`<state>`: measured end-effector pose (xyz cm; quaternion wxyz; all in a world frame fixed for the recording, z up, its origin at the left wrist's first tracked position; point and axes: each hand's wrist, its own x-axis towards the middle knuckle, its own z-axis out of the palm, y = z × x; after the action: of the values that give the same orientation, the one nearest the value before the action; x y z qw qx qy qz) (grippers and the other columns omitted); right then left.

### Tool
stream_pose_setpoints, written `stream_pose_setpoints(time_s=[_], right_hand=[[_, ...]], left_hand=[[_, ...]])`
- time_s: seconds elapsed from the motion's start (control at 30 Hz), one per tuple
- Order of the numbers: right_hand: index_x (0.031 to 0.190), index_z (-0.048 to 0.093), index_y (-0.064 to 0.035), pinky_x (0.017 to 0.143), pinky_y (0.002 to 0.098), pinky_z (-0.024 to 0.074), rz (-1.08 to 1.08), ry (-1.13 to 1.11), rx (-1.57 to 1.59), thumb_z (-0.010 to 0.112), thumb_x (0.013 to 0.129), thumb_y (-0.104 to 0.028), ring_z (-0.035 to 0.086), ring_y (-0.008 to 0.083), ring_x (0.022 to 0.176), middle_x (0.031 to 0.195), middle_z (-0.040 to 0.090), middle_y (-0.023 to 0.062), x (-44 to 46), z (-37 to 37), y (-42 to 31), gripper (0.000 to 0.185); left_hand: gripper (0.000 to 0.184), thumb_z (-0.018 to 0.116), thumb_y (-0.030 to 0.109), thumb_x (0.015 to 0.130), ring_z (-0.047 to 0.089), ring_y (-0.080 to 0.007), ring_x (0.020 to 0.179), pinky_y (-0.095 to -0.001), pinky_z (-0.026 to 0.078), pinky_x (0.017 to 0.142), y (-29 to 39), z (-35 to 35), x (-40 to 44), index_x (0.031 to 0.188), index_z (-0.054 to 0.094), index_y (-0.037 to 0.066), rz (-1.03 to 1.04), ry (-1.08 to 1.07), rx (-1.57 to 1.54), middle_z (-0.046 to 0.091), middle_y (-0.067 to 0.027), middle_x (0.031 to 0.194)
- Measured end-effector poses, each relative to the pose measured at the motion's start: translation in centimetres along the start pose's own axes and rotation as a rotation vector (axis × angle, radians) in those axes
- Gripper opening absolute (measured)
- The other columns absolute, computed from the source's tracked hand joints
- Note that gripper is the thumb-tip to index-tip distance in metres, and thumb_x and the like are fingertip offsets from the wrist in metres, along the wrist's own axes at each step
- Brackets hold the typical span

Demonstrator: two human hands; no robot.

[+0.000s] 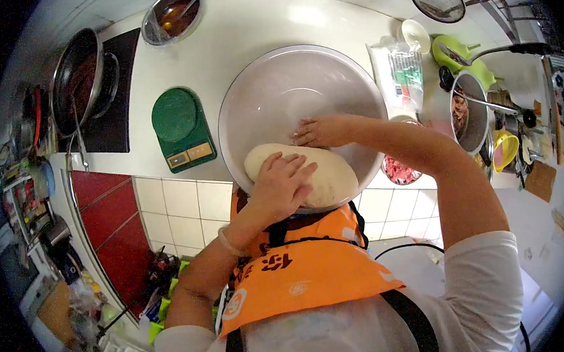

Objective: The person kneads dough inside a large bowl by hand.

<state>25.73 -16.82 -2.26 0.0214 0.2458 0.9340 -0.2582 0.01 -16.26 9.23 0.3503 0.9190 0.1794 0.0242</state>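
A large pale lump of dough [320, 174] lies in the near half of a wide, light-coloured basin [277, 80]. My left hand [284, 183] rests on the dough's left part, fingers spread over its top. Just beyond the dough, my right hand [321, 132] reaches into the basin from the right. Its fingers are stretched out toward the left, near the basin's floor, and it holds nothing that I can see. Whether its near side touches the dough I cannot tell.
A green kitchen scale [180, 127] stands left of the basin. Farther left, a pan [78, 81] sits by the black hob [118, 114]. A metal bowl of dark liquid [171, 17] is at the back. On the right are a plastic bag [399, 74], a bowl of red meat [401, 170] and a pot [475, 134].
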Motion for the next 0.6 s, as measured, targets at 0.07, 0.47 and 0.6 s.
stream_pose_setpoints(time_s=[0.07,0.47,0.6], right_hand=[[0.141,0.047,-0.0172,0.114,0.0436,0.0312,-0.045,-0.151,-0.124,0.054,0.090,-0.022,0.044,0.0329,0.133,0.148,0.043,0.0089,1.5,-2.7,0.1,0.051],[0.140,0.048,-0.0190,0.119,0.0432,0.0208,-0.009,-0.029,-0.103,0.052,0.092,-0.029,0.032,0.0253,0.142,0.150,0.041,0.0010,-0.6,0.8,-0.2,0.049],[0.140,0.048,-0.0192,0.119,0.0439,0.0214,-0.014,-0.049,-0.189,0.051,0.091,-0.032,0.034,0.0258,0.141,0.150,0.041,0.0012,1.4,-1.0,0.1,0.050]], left_hand=[[0.045,0.057,0.031,0.090,0.051,-0.0345,0.123,-0.0530,0.029,0.109,0.1,0.4,-0.2,0.131,0.056,0.013,0.027,0.043,-0.009,0.057,-0.0177,0.130],[0.050,0.057,0.037,0.089,0.050,-0.0358,0.123,-0.0541,0.027,0.109,0.0,0.5,-0.4,0.133,0.054,0.013,-0.017,0.032,-0.021,0.056,-0.0184,0.131],[0.052,0.057,0.039,0.089,0.050,-0.0362,0.124,-0.0542,0.027,0.110,0.2,0.5,-0.6,0.134,0.054,0.013,0.005,0.037,-0.044,0.055,-0.0189,0.132]])
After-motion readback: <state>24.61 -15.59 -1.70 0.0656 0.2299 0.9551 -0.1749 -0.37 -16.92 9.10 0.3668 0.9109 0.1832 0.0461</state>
